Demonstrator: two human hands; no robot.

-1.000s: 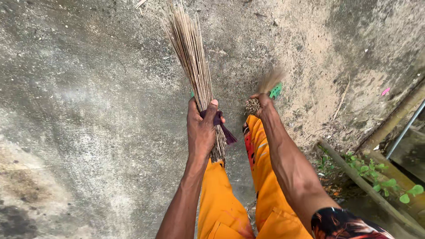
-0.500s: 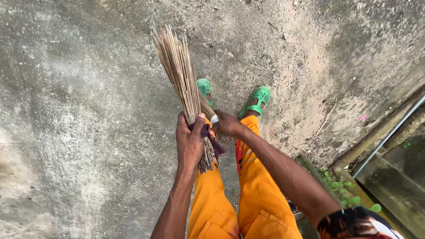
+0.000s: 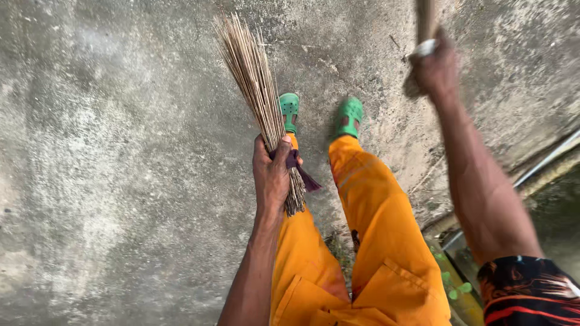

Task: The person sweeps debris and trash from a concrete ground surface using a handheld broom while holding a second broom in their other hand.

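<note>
**Two Stick Bundles Held Over Concrete**

Most of the frame was filled by a rough grey concrete floor (image 3: 109, 181), stained pale at the left. Orange trousers (image 3: 368, 241) were seen from bottom centre up to the middle, ended by two green clogs (image 3: 347, 118) planted just above centre. A long broom bundle (image 3: 254, 78) of thin dry sticks was fanned toward the upper middle, its bound end wrapped in a purple cloth strip (image 3: 299, 172). That end was clenched by the left hand (image 3: 272, 175) at centre frame. A smaller, blurred stick bundle (image 3: 426, 18) was grasped by the right hand (image 3: 435, 69) at the upper right, well apart from the broom.
</note>
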